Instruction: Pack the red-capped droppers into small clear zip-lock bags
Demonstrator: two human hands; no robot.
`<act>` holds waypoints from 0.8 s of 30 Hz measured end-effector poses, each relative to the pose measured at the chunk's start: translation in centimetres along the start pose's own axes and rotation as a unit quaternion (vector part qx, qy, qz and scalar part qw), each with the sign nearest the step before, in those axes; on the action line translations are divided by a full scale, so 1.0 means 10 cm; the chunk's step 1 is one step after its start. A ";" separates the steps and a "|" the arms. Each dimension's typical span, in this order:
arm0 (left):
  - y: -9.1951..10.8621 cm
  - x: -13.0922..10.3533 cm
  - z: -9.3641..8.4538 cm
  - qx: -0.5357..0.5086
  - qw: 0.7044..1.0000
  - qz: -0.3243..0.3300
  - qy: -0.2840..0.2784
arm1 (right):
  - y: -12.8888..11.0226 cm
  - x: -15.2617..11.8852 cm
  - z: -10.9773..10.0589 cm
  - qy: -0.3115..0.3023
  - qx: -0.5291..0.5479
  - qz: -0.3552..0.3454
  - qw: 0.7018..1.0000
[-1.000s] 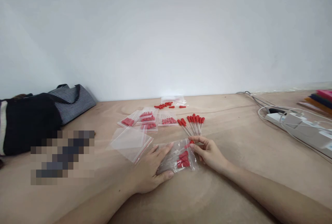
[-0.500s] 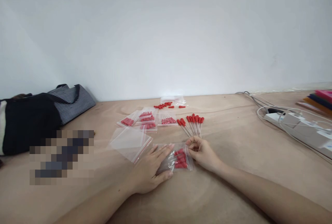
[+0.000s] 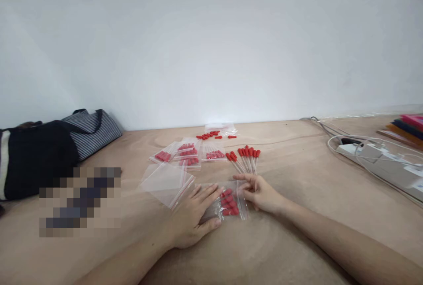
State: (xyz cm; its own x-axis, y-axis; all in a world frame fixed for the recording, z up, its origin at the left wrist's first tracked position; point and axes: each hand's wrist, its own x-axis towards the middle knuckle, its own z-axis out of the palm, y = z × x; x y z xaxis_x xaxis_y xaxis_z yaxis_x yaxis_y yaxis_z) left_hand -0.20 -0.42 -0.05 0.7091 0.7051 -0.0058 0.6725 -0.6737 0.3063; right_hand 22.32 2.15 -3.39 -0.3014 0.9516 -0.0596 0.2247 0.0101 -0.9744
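A clear zip bag (image 3: 230,203) with several red-bulbed droppers lies flat on the table. My left hand (image 3: 194,216) presses on its left part, fingers spread. My right hand (image 3: 259,191) is at the bag's right, zip-strip end, index finger stretched out over the top corner and the other fingers bent; whether it pinches the edge is hard to tell. Just beyond it, loose droppers with red bulbs (image 3: 249,152) fan out on the table, their lower ends near my right fingers. Flat clear bags (image 3: 165,183) lie left of my left hand.
Filled bags (image 3: 188,150) lie behind the flat bags. Red bulbs (image 3: 208,135) and clear plastic (image 3: 220,128) sit near the wall. A black bag (image 3: 39,157) is at left, a power strip (image 3: 380,159) with cables and coloured items (image 3: 408,128) at right.
My right index finger has stretched out leftward over the bag's top corner, where it was curled before. The red bulbs inside the bag have shifted slightly. My left hand has hardly moved.
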 end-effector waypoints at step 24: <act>-0.03 0.02 0.02 0.000 1.000 0.001 0.005 | -0.13 0.76 -0.64 0.246 -0.262 0.109 0.927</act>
State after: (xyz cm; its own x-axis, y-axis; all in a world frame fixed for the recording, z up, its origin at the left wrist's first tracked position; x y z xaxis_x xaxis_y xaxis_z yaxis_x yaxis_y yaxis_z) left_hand -0.21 -0.14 -0.33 0.7082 0.7060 0.0045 0.6710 -0.6751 0.3064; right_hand 25.69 11.38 -1.17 0.2338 0.9722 -0.0111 0.6885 -0.1736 -0.7042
